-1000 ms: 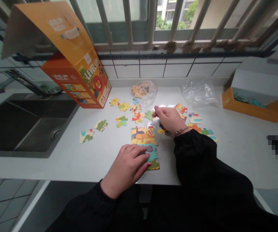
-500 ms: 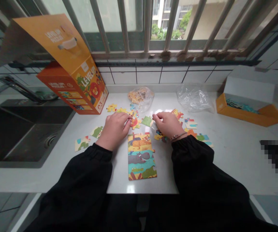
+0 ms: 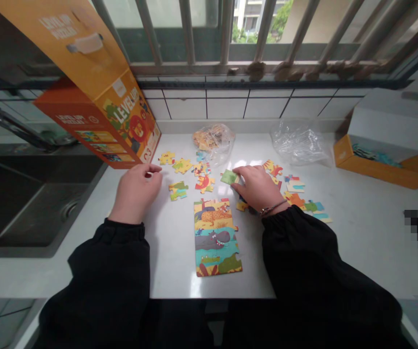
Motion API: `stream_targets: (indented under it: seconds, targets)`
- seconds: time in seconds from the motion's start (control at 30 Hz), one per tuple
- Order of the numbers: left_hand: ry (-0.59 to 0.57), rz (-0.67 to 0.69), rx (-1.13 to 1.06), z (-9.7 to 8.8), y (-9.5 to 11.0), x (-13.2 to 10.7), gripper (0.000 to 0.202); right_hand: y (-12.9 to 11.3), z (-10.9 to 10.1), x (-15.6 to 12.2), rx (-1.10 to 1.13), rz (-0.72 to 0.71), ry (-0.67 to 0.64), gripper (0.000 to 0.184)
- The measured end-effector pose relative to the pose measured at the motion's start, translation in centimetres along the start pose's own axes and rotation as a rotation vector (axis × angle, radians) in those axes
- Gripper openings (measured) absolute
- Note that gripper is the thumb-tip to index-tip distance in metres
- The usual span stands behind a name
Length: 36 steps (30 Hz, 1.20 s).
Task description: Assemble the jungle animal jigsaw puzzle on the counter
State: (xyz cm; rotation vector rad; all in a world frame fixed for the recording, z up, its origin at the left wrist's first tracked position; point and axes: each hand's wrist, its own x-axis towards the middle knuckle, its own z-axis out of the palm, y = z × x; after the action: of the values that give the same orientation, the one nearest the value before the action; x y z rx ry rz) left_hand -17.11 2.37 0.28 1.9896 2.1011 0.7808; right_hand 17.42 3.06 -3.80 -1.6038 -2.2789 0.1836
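My right hand (image 3: 259,186) pinches a green puzzle piece (image 3: 228,177) between thumb and fingers, just above the counter. To the left, my left hand (image 3: 136,191) hovers with curled fingers, a gap between thumb and forefinger and nothing visible in it. Between the arms lies a joined puzzle section (image 3: 216,240) with a leopard, a hippo and a crocodile. A green and yellow puzzle piece (image 3: 178,190) lies right of my left hand, and a red and yellow piece (image 3: 205,183) sits above the joined section. More pieces lie partly hidden under my right hand.
Loose pieces (image 3: 298,199) lie right of my right hand. At the back are a bag of pieces (image 3: 214,138) and a crumpled clear bag (image 3: 299,143). An orange puzzle box (image 3: 121,121) stands beside the sink (image 3: 30,203); an open box (image 3: 376,167) is at right.
My left hand has moved left, away from the middle pieces, uncovering the green and yellow piece. My right hand still holds the green piece. The camera view has shifted slightly.
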Motion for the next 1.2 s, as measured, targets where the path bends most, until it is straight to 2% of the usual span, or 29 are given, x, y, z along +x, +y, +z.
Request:
stream_targets:
  seconds: [0.13,0.2,0.33,0.43,0.53,0.63,0.77,0.93,1.03,1.13,1.2]
  targets:
    - [-0.216,0.206,0.093,1.0,-0.6,-0.5,0.055,0.4,0.1,-0.1,-0.01,0.035,0.026,0.033]
    - [-0.27,0.244,0.111,1.6,-0.6,-0.8,0.063,0.4,0.1,-0.1,0.003,0.024,0.042,0.033]
    - [-0.292,0.256,0.074,2.1,-0.3,-1.0,0.054,-0.8,0.0,-0.2,0.102,-0.159,0.05,0.038]
    - [-0.279,0.26,0.044,2.2,-0.2,-0.9,0.047,-2.6,0.6,-0.4,0.154,-0.347,-0.023,0.042]
    - [-0.251,0.258,-0.009,2.1,0.2,-0.9,0.044,-4.0,1.2,-0.5,0.151,-0.407,-0.11,0.043]
    - [-0.229,0.201,-0.14,2.0,0.9,-1.2,0.037,-4.0,1.2,-0.3,0.13,-0.351,-0.108,0.034]
    - [-0.178,0.025,-0.414,2.3,2.0,-1.8,0.034,-3.0,0.4,-0.1,0.056,-0.22,-0.051,0.029]
    - [-0.308,-0.241,-1.002,3.6,3.6,-2.6,0.048,-2.1,-0.1,0.0,-0.067,-0.026,0.018,0.027]
    - [-0.338,-0.321,-1.211,4.0,4.6,-2.9,0.051,-2.5,-0.4,-0.1,-0.008,-0.059,0.082,0.025]
    - [-0.319,-0.321,-1.321,4.1,5.5,-3.0,0.032,-3.9,-0.6,-0.4,0.169,-0.179,0.133,0.027]
    - [-0.333,-0.304,-1.391,4.1,5.9,-3.2,0.025,-5.0,-0.5,-0.6,0.327,-0.189,0.104,0.028]
